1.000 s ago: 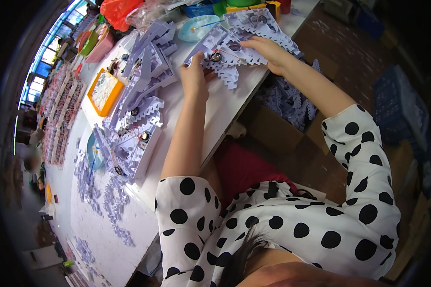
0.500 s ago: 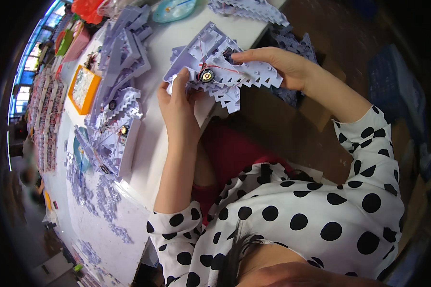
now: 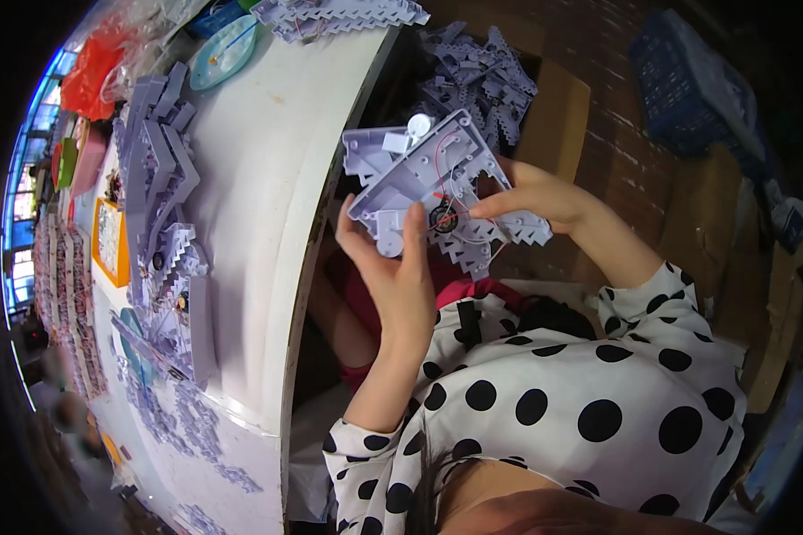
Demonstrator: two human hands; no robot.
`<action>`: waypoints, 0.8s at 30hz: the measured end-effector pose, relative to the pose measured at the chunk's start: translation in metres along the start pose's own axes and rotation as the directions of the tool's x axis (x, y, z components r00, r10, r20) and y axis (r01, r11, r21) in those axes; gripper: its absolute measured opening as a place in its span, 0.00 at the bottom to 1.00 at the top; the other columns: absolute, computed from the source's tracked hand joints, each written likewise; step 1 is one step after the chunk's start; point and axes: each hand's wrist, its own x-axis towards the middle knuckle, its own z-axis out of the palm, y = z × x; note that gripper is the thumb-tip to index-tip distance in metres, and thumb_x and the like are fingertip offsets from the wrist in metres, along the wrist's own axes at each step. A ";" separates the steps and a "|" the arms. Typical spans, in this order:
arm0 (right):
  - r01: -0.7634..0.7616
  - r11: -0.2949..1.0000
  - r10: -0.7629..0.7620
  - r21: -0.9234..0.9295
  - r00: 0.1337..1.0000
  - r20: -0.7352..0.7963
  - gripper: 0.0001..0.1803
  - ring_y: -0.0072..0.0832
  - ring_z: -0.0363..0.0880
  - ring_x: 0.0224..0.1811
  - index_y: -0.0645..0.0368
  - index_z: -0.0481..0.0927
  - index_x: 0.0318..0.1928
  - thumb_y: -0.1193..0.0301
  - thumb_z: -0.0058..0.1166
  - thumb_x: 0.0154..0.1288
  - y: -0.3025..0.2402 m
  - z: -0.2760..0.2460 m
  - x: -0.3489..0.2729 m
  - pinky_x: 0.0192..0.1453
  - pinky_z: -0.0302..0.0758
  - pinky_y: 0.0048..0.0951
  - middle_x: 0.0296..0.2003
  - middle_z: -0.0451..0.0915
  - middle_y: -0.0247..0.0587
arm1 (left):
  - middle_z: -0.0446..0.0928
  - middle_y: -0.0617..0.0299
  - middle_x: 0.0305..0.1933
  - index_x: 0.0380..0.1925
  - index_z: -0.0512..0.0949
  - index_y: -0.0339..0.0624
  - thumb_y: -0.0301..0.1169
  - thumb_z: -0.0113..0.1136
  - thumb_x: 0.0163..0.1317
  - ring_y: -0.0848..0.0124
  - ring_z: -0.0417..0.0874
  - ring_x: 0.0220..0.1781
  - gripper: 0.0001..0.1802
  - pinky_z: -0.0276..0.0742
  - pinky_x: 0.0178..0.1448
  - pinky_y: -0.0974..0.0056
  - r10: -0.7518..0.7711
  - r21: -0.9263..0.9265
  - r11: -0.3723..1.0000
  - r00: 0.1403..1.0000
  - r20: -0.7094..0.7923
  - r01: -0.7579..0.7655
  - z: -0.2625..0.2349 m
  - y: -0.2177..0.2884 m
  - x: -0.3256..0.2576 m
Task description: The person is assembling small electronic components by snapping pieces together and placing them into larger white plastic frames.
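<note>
A lavender plastic housing (image 3: pixel 410 181) with saw-toothed edges is held up beyond the table's edge, tilted, its ribbed inside showing. My left hand (image 3: pixel 391 281) grips its left side, thumb on the inner face and fingers around the outer edge. My right hand (image 3: pixel 540 198) holds the right side, with a fingertip close to a round black speaker (image 3: pixel 443 217) set in the housing. Thin red and white wires (image 3: pixel 452 165) loop across the inside. Some of the right fingers are hidden behind the plastic.
Similar housings (image 3: pixel 165 152) are stacked along the white table (image 3: pixel 250 178), by an orange tray (image 3: pixel 110 241) and a teal dish (image 3: pixel 223 55). Beyond the table's edge, a cardboard box (image 3: pixel 558 111) stands beside piled lavender parts (image 3: pixel 482 85). A blue crate (image 3: pixel 687 89) stands far right.
The view has swung to the right. My hands have carried the housing off the tabletop and past its edge, turning it. My right fingertip has moved from the upper edge toward the speaker.
</note>
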 end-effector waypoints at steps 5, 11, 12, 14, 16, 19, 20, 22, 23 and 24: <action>-0.226 0.971 0.226 -0.079 0.974 -0.010 0.28 0.24 0.81 0.52 0.61 0.74 0.62 0.70 0.66 0.63 0.048 -0.062 0.036 0.54 0.80 0.29 0.53 0.81 0.40 | 0.72 0.50 0.56 0.68 0.54 0.32 0.42 0.64 0.69 0.69 0.75 0.55 0.40 0.72 0.61 0.64 -0.359 0.033 0.932 0.908 0.217 0.361 0.015 -0.033 0.011; -0.194 0.972 0.207 0.132 0.974 -0.089 0.21 0.25 0.84 0.46 0.65 0.80 0.55 0.70 0.66 0.64 0.134 -0.092 0.056 0.54 0.80 0.29 0.46 0.85 0.41 | 0.67 0.44 0.65 0.73 0.47 0.33 0.45 0.62 0.69 0.62 0.70 0.67 0.46 0.71 0.66 0.60 -0.282 -0.024 0.956 0.940 0.193 0.291 0.020 -0.142 0.017; -0.191 0.966 0.210 0.176 0.973 -0.096 0.21 0.25 0.85 0.46 0.64 0.80 0.55 0.70 0.66 0.64 0.150 -0.104 0.061 0.52 0.81 0.29 0.46 0.85 0.41 | 0.66 0.44 0.67 0.74 0.45 0.34 0.45 0.62 0.70 0.61 0.68 0.69 0.47 0.71 0.66 0.60 -0.340 -0.139 0.915 0.910 0.237 0.378 0.020 -0.152 0.017; -0.185 0.955 0.216 0.233 0.969 -0.118 0.20 0.26 0.85 0.45 0.64 0.80 0.55 0.70 0.65 0.64 0.159 -0.121 0.063 0.50 0.82 0.29 0.45 0.85 0.41 | 0.71 0.44 0.63 0.76 0.42 0.37 0.44 0.61 0.70 0.61 0.75 0.63 0.48 0.75 0.62 0.60 -0.358 -0.183 0.898 0.906 0.226 0.400 0.020 -0.160 0.018; -0.076 0.949 0.148 0.305 0.964 -0.220 0.19 0.27 0.87 0.42 0.64 0.80 0.55 0.71 0.65 0.65 0.156 -0.142 0.065 0.46 0.83 0.29 0.43 0.86 0.41 | 0.76 0.45 0.56 0.76 0.40 0.38 0.43 0.59 0.72 0.63 0.82 0.52 0.48 0.78 0.56 0.61 -0.514 -0.020 0.846 0.823 0.241 0.533 0.014 -0.145 0.022; 0.026 0.964 0.081 0.264 0.919 -0.385 0.19 0.30 0.87 0.44 0.65 0.79 0.56 0.72 0.62 0.67 0.148 -0.199 0.072 0.48 0.84 0.32 0.46 0.85 0.43 | 0.80 0.46 0.49 0.77 0.41 0.39 0.41 0.55 0.74 0.64 0.84 0.45 0.44 0.80 0.51 0.63 -0.467 0.046 0.882 0.855 0.225 0.470 -0.003 -0.157 0.021; 0.079 0.961 0.038 0.265 0.913 -0.407 0.20 0.31 0.86 0.46 0.65 0.78 0.57 0.71 0.61 0.68 0.154 -0.225 0.078 0.50 0.84 0.33 0.48 0.85 0.44 | 0.81 0.46 0.49 0.77 0.42 0.39 0.41 0.54 0.74 0.64 0.85 0.46 0.42 0.80 0.51 0.63 -0.475 0.072 0.879 0.853 0.218 0.471 -0.009 -0.158 0.019; 0.082 0.969 0.015 0.232 0.921 -0.389 0.22 0.33 0.84 0.52 0.68 0.76 0.60 0.70 0.60 0.69 0.145 -0.257 0.087 0.55 0.83 0.36 0.52 0.83 0.46 | 0.81 0.46 0.49 0.76 0.44 0.39 0.39 0.54 0.75 0.63 0.85 0.45 0.40 0.80 0.51 0.62 -0.486 0.073 0.874 0.853 0.188 0.481 -0.020 -0.154 0.014; 0.107 0.980 -0.029 0.168 0.911 -0.411 0.24 0.33 0.83 0.55 0.69 0.75 0.61 0.70 0.59 0.69 0.148 -0.293 0.080 0.59 0.81 0.36 0.55 0.81 0.47 | 0.81 0.46 0.48 0.76 0.45 0.39 0.38 0.53 0.75 0.64 0.85 0.45 0.38 0.80 0.52 0.62 -0.482 0.040 0.874 0.852 0.204 0.485 -0.018 -0.161 0.012; 0.117 0.976 -0.027 0.185 0.902 -0.431 0.24 0.33 0.82 0.56 0.69 0.76 0.60 0.70 0.62 0.67 0.161 -0.331 0.082 0.60 0.80 0.34 0.56 0.81 0.47 | 0.81 0.47 0.48 0.75 0.46 0.39 0.36 0.52 0.75 0.64 0.85 0.46 0.37 0.80 0.53 0.63 -0.484 0.014 0.871 0.853 0.195 0.491 -0.018 -0.165 0.011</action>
